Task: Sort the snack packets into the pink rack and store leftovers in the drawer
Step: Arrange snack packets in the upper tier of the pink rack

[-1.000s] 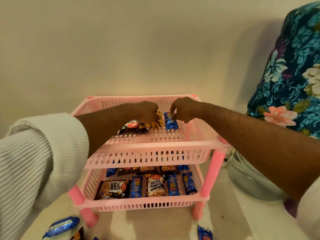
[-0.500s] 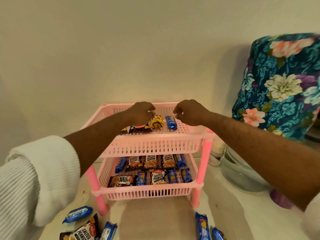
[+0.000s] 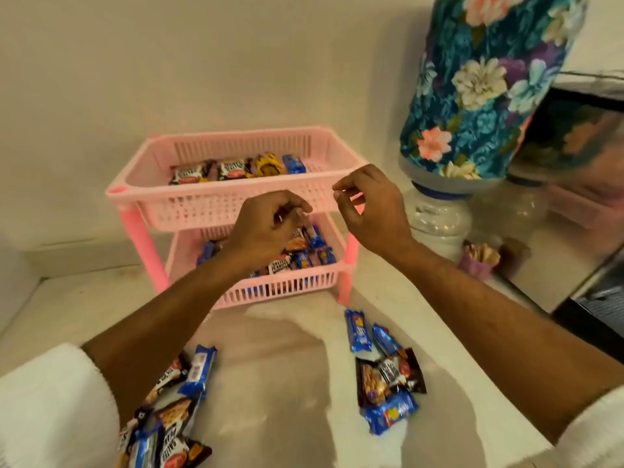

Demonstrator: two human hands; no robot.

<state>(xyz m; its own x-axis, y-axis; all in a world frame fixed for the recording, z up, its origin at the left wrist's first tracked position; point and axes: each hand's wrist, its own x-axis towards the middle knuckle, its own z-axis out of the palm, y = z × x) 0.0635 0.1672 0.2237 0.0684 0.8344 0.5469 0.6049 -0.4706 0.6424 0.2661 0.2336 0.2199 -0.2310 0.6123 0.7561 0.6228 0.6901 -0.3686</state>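
The pink rack (image 3: pixel 216 197) has two tiers and stands on a white counter against the wall. Its top tier holds two peanut packets (image 3: pixel 233 168), a yellow packet (image 3: pixel 268 164) and a blue packet (image 3: pixel 293 163) in a row. Several packets (image 3: pixel 304 258) fill the lower tier. My left hand (image 3: pixel 270 221) hovers in front of the rack with curled fingers and nothing in it. My right hand (image 3: pixel 371 207) is beside it, loosely curled and empty. Loose packets lie in a left pile (image 3: pixel 179 400) and a right pile (image 3: pixel 388 376) on the counter.
A water bottle under a floral cover (image 3: pixel 489 79) stands right of the rack on a clear base (image 3: pixel 439 221). A small purple cup (image 3: pixel 479 261) sits beside it. A dark appliance edge (image 3: pixel 591 315) is at the far right. No drawer is in view.
Both hands have let go of the packets on the top tier and pulled back toward me. The view has tilted down, showing the loose packets on the counter.
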